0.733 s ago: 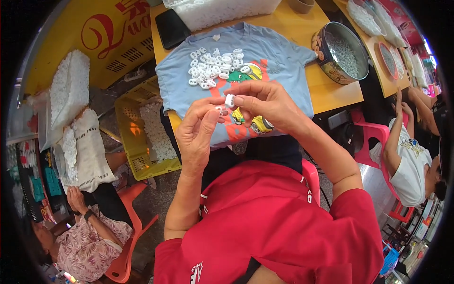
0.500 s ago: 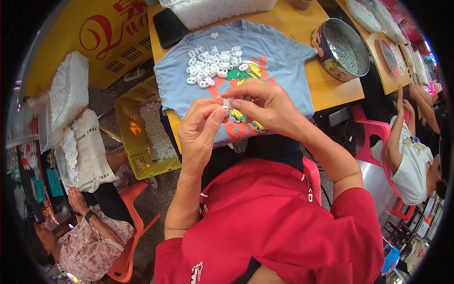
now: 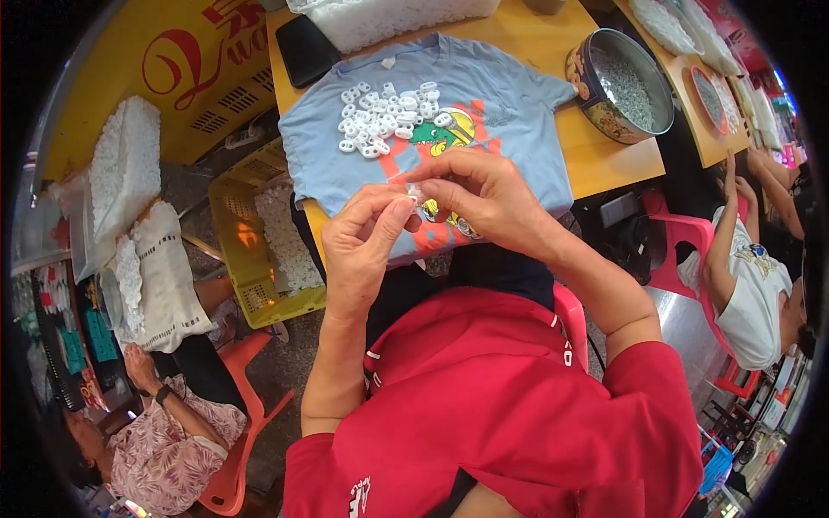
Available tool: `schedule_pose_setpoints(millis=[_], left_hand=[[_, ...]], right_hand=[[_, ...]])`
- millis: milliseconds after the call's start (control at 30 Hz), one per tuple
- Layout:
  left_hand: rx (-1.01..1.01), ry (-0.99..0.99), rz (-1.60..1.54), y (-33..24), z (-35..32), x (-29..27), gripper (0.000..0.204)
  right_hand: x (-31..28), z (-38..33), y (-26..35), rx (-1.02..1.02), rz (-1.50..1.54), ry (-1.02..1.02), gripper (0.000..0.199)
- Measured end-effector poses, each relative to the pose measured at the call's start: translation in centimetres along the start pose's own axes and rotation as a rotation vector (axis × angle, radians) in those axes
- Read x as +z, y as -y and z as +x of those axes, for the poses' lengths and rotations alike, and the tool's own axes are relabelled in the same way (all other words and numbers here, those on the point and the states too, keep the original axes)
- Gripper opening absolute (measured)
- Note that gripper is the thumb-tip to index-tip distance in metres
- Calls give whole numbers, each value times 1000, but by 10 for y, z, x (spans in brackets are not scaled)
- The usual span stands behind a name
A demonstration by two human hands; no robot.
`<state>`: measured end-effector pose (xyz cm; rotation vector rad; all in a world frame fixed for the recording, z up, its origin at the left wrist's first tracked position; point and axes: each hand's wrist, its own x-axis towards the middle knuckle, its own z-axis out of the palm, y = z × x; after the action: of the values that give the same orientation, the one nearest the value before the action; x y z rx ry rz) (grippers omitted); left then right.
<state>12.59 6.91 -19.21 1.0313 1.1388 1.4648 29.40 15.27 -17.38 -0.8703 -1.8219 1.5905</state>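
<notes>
The left hand [image 3: 356,237] and the right hand [image 3: 485,203] meet above the near part of a light blue T-shirt [image 3: 324,160]. The fingers of both hands are pinched narrow on a small white part [image 3: 414,191], held clear of the cloth between the fingertips. The part is largely covered; it appears to be one piece, but a second cannot be ruled out.

The T-shirt is spread over a yellow-orange surface [image 3: 620,166]. A loose pile of white two-hole pieces [image 3: 377,123] lies on the cloth, beyond the hands. A round tin [image 3: 596,105] of small metallic parts stands at the right. A black flat object [image 3: 306,52] lies at the far left corner, beside a clear container [image 3: 389,24] of white pieces.

Left of the surface, a yellow crate [image 3: 281,312] sits low, with white pieces inside. Farther left is a seated person in a patterned shirt [image 3: 173,445]. At the right, a person in a white shirt [image 3: 753,302] occupies a pink chair [image 3: 686,246].
</notes>
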Motion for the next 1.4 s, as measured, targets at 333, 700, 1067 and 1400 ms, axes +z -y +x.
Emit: schedule_pose_setpoints(millis=[333, 700, 1067, 1400], left_hand=[[192, -27, 76, -3, -2, 2, 9], [398, -15, 310, -8, -6, 2, 8], [316, -29, 175, -8, -9, 5, 8], [238, -98, 209, -9, -4, 7, 4]], right_hand=[[-9, 0, 7, 204, 444, 35, 28], [-9, -13, 19, 205, 589, 78, 35], [-9, -18, 11, 116, 547, 84, 33], [-9, -18, 9, 85, 627, 94, 32]])
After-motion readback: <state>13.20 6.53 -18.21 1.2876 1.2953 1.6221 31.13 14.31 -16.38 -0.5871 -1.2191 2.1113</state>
